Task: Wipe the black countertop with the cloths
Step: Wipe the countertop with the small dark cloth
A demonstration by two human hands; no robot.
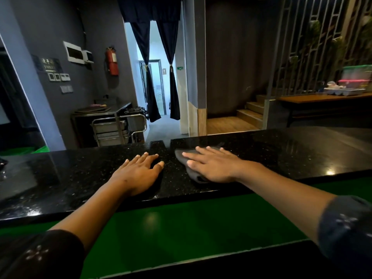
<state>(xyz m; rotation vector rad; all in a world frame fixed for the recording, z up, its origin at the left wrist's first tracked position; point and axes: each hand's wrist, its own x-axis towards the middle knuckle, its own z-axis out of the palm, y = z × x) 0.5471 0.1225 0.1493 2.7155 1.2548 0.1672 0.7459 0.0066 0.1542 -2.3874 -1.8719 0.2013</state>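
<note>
On the black countertop [281, 154], the right hand [213, 165] presses a grey cloth [182, 156] flat-fingered; the left hand [138, 174] rests open.

- Glossy black speckled stone surface [281, 154] — both hands flat on it.
- Right hand [213, 166] presses a crumpled grey cloth [190, 170].
- Left hand [138, 174], fingers [141, 158] spread — any cloth beneath is hidden.

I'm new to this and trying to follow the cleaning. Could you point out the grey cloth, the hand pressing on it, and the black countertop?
grey cloth [182, 156]: head view, its bare far-left corner.
right hand [211, 166]: head view, back of the hand.
black countertop [281, 154]: head view, bare speckled surface.
</note>
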